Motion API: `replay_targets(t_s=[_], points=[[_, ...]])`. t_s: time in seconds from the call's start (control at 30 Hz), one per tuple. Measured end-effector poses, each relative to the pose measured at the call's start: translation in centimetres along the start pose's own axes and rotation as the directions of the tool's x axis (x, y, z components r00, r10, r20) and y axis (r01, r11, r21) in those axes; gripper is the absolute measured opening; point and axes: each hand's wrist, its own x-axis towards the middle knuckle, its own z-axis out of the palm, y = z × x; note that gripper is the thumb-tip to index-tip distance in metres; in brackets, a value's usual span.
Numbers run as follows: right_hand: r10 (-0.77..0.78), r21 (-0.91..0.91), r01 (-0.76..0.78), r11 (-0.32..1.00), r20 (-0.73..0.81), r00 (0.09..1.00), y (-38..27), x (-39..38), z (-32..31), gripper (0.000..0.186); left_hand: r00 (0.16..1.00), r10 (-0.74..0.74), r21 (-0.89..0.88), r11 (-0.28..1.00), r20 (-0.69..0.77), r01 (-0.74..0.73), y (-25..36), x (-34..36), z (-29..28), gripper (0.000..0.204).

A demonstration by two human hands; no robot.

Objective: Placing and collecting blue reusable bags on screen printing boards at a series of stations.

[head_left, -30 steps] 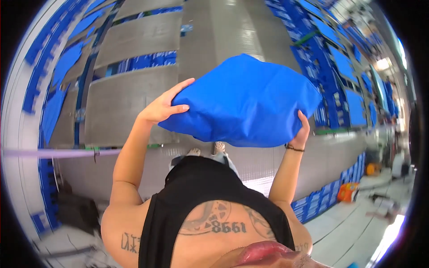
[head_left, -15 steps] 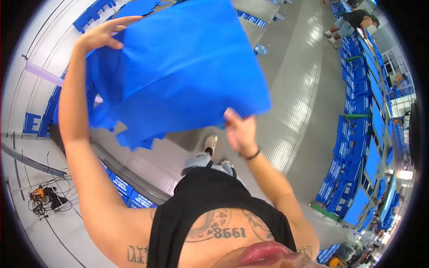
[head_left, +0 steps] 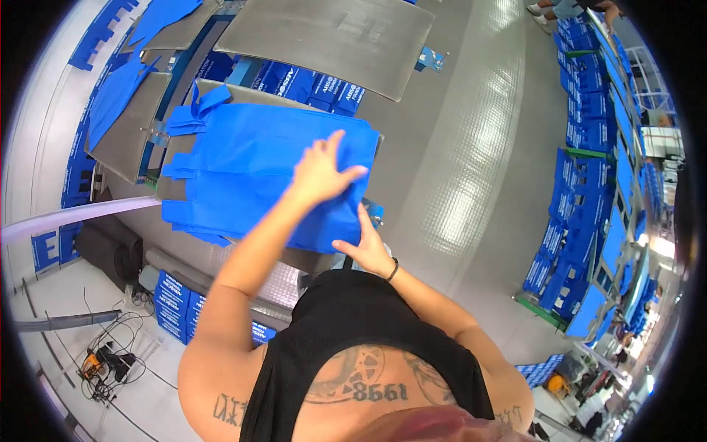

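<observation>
A blue fabric sheet (head_left: 250,151) with strip-like tabs along its left edge lies over a grey flat board (head_left: 173,147) in front of me. Its upper side is mostly smooth, with slight creases and a folded strip at the far left corner. Fingers spread, my left hand (head_left: 322,173) rests on the right half of the sheet. At the sheet's near right corner is my right hand (head_left: 368,247), its thumb and fingers apart and touching the fabric's edge. The board is mostly hidden under the sheet.
Another grey board (head_left: 331,37) lies beyond, with blue printed pieces (head_left: 294,81) below it. More boards with blue fabric (head_left: 118,99) stand at the left. A long rack of blue pieces (head_left: 585,147) runs along the right. Tangled cables (head_left: 110,361) lie at lower left.
The blue sheet, held raised in both hands before, now lies down on the board. My left hand has come right and nearer onto it; my right hand has moved slightly left and down.
</observation>
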Motion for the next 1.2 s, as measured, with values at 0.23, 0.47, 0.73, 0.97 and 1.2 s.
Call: replay_targets(t_s=[0.23, 0.47, 0.73, 0.97, 1.2], points=[[-0.190, -0.578, 0.367, 0.729, 0.344, 0.920, -6.5, 0.3, 0.8, 0.087, 0.987, -0.133, 0.292, 0.951, 0.086, 0.103, 4.3, 2.3, 1.1, 0.083], [0.366, 0.648, -0.433, 0.626, 0.247, 0.897, -2.8, 5.5, -3.5, 0.043, 0.989, -0.110, 0.178, 0.976, -0.096, 0.126, 2.6, 2.8, 3.0, 0.073], [0.227, 0.523, -0.354, 0.775, 0.293, 0.929, -2.8, 17.5, -9.3, 0.056, 0.844, -0.344, -0.219, 0.936, -0.411, 0.275, 4.6, 2.9, 4.4, 0.070], [0.270, 0.293, -0.396, 0.870, 0.389, 0.881, -2.8, 20.1, -9.3, 0.049, 0.805, -0.494, -0.596, 0.769, -0.329, 0.229, 1.3, 1.8, 5.9, 0.031], [0.141, 0.170, -0.192, 0.967, 0.276, 0.951, -0.2, 23.9, -8.2, 0.045, 0.674, -0.625, -0.766, 0.628, -0.393, 0.135, 1.2, 1.1, 6.4, 0.026]])
